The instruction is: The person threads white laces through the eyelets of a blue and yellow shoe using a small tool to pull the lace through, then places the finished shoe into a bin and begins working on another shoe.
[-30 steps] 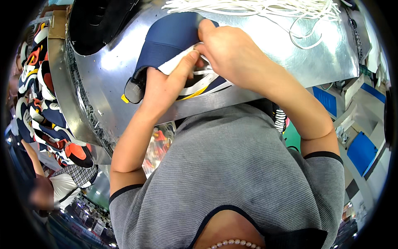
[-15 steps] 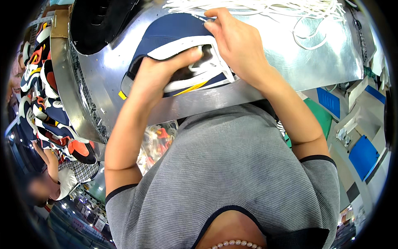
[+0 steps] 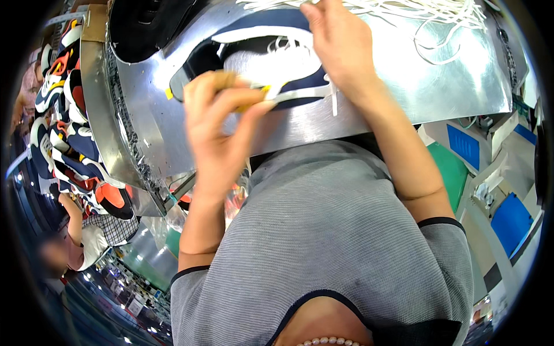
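Observation:
A navy and white shoe upper (image 3: 265, 21) with yellow trim lies on the metal worktop, its opening spread and its inside showing. My left hand (image 3: 216, 115), slightly blurred, pinches the upper's near edge by the yellow and white trim, thumb and fingers together. At the right end of the upper, my right hand (image 3: 344, 55) has its fingers closed on the far edge; the fingertips are partly cut off by the top of the view. A thin white lace end (image 3: 334, 102) hangs off the upper's right end, below my right hand.
White laces (image 3: 404, 10) lie heaped along the worktop's (image 3: 415, 92) far side. A black shoe-shaped piece (image 3: 144, 29) sits at the far left. Several finished-looking shoes (image 3: 49, 138) are stacked beyond the left edge. Another person (image 3: 86, 236) is at lower left; blue panels (image 3: 511, 222) stand at right.
My left hand has come out of the upper's opening and moved toward me to its near edge. The upper now lies flatter and wider open. My right hand has shifted slightly right.

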Tool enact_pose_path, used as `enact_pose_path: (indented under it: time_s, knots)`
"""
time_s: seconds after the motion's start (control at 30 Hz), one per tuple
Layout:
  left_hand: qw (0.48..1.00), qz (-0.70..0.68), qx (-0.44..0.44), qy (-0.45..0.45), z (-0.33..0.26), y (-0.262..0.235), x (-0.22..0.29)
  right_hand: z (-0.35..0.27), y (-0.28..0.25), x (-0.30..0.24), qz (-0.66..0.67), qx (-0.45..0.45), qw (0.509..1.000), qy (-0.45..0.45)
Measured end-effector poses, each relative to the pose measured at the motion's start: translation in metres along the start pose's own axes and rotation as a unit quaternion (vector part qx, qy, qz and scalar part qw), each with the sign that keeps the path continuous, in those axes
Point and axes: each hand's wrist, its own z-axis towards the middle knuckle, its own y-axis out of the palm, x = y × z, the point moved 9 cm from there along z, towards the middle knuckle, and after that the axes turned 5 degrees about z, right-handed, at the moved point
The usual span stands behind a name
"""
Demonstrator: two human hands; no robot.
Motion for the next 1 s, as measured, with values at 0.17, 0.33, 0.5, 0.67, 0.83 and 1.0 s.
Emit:
enact_pose_path:
  time_s: [0.17,0.33,0.5,0.67,0.83,1.0]
  knots:
    - [0.995,0.071,0.058,-0.028,0.002,0.019,-0.008,-0.02,-0.024,-0.012,0.228,-0.018,0.974,0.001]
    - [0.998,0.043,0.029,-0.031,0.009,0.021,-0.008,-0.071,-0.028,-0.031,0.218,-0.13,0.967,0.025]
    - [0.999,0.031,0.02,-0.014,0.009,0.022,-0.006,-0.095,-0.002,-0.009,0.4,-0.214,0.84,0.298]
    - [0.998,0.042,-0.002,-0.035,0.009,0.03,-0.009,-0.112,0.019,-0.018,0.451,-0.351,0.704,0.421]
    - [0.999,-0.01,0.013,-0.033,0.012,0.026,-0.01,-0.11,0.019,-0.009,0.52,-0.316,0.697,0.38]
    - [0.997,-0.006,0.015,-0.073,0.011,0.03,-0.015,-0.048,-0.013,-0.027,0.728,-0.226,0.621,0.183]
